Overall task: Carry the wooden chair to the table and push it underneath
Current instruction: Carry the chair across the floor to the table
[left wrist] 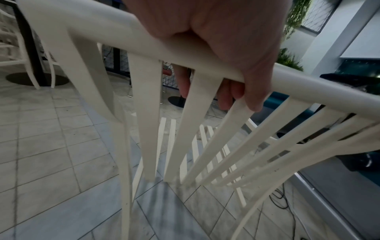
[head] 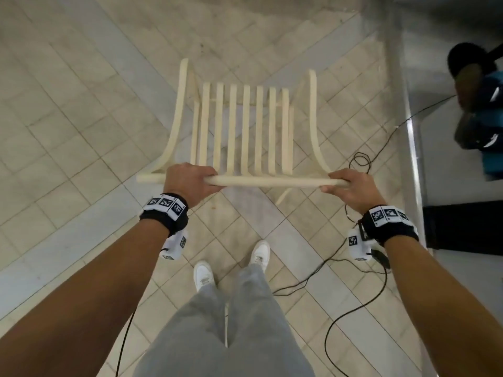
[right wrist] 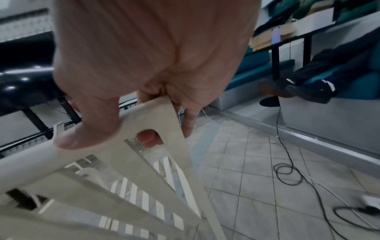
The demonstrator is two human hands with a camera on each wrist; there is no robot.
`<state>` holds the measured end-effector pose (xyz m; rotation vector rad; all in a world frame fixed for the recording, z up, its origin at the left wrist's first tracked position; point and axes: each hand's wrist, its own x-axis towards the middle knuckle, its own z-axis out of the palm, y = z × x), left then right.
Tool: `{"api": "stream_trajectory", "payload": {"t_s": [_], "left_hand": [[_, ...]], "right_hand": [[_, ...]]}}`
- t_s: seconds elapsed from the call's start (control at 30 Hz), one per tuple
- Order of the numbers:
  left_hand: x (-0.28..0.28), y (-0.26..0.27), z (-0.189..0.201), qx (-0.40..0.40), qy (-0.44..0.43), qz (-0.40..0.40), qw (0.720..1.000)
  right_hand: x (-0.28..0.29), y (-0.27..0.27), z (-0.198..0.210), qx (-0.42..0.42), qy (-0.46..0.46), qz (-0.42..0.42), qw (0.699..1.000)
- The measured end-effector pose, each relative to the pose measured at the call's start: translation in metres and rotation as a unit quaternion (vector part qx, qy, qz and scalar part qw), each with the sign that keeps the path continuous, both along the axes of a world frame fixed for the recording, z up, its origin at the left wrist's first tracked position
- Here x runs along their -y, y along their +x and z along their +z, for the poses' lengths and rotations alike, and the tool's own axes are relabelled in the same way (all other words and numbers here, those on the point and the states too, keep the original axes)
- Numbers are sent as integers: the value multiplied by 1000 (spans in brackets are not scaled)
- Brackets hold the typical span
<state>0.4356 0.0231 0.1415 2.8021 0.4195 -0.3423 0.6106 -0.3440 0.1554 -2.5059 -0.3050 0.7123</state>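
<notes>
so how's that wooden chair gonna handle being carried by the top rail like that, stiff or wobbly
Probably stiff: the wooden chair is all rigid slats and bent posts. Likely light for its size, being open slatwork. With the left hand and right hand both gripping the top rail, its bulk hangs below, so it may swing.

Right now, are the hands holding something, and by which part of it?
Both hold the wooden chair by the top rail of its backrest: the left hand near the rail's left end, the right hand at its right end corner.
</notes>
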Motion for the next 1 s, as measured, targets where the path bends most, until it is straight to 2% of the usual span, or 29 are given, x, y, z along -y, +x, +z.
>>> {"api": "stream_trajectory", "payload": {"t_s": [0.27,0.47,0.6,0.67,0.73,0.8,0.87,0.9,0.97,1.0], "left_hand": [[-5,23,-11,-16,20,14,1000],[-7,62,-5,-46,5,66,997],[29,96,-3,-76,17,-9,997],[53,110,-5,-97,23,-37,994],[68,118,-10,-86,48,-47,994],[69,119,-15,-67,74,-44,994],[65,118,-17,-61,82,-49,994],[62,120,-17,-58,87,-60,993],[57,124,-20,-55,94,-80,991],[55,127,-22,-51,97,-85,990]], "right_hand": [[5,8,-28,27,23,-9,999],[-10,30,-33,65,62,-26,996],[-18,43,-31,71,74,-39,994],[-14,36,-34,84,103,-48,990],[1,21,-37,79,124,-76,986],[27,0,-49,58,101,-93,989],[61,-28,-65,10,12,-54,998],[83,-46,-79,-40,-49,-23,998],[132,-92,-106,-181,-146,-15,973],[152,-116,-109,-253,-186,-30,949]]}}
